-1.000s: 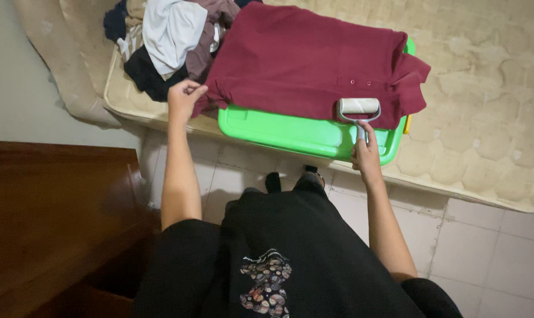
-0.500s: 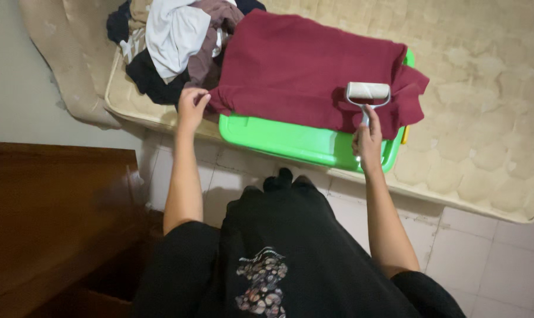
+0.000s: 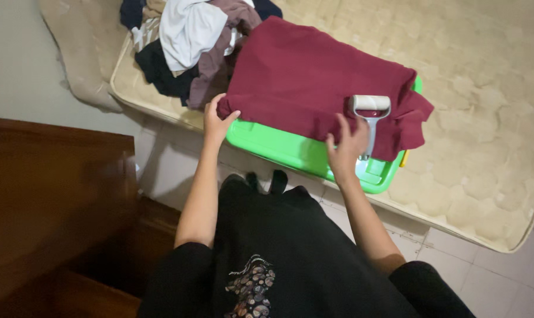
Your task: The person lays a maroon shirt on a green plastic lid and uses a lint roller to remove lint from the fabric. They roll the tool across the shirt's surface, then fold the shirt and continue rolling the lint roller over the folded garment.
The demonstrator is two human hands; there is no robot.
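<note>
Head view: right hand (image 3: 348, 147) spread beside lint roller (image 3: 370, 115), left hand (image 3: 217, 122) pinching maroon shirt (image 3: 314, 82).

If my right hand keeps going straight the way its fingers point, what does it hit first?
Most likely the lint roller: the right hand is open beside its handle, fingers aimed up over the maroon shirt. Depth is unclear.

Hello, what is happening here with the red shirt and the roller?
A person stands at a bare mattress with a dark red shirt spread over a green plastic lid. The left hand pinches the shirt's near corner. The right hand is spread open beside the handle of a lint roller lying on the shirt; whether it touches the handle is unclear. A pile of other clothes sits beside it.
</note>
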